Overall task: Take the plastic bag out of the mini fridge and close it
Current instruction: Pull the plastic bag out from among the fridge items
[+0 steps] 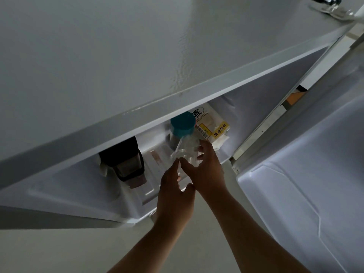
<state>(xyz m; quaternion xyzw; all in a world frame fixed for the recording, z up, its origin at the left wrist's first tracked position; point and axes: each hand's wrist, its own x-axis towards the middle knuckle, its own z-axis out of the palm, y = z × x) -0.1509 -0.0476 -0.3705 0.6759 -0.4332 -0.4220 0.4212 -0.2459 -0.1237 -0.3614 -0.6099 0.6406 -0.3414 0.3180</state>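
I see both hands reaching into the open mini fridge [137, 119], whose door [307, 174] hangs wide on the right side. My right hand [204, 170] has its fingers curled around the clear plastic bag [185, 152], thumb pressing the crumpled film from the near side. My left hand [175, 194] sits just below, fingertips touching the bag's lower end, thumb spread apart. The bag runs lengthwise up and away from the fingertips, its far end pointing at the teal-lidded jar [182, 125] just beyond. A labelled bread packet [212, 127] lies past my right fingers; a dark container [126, 162] stands well left.
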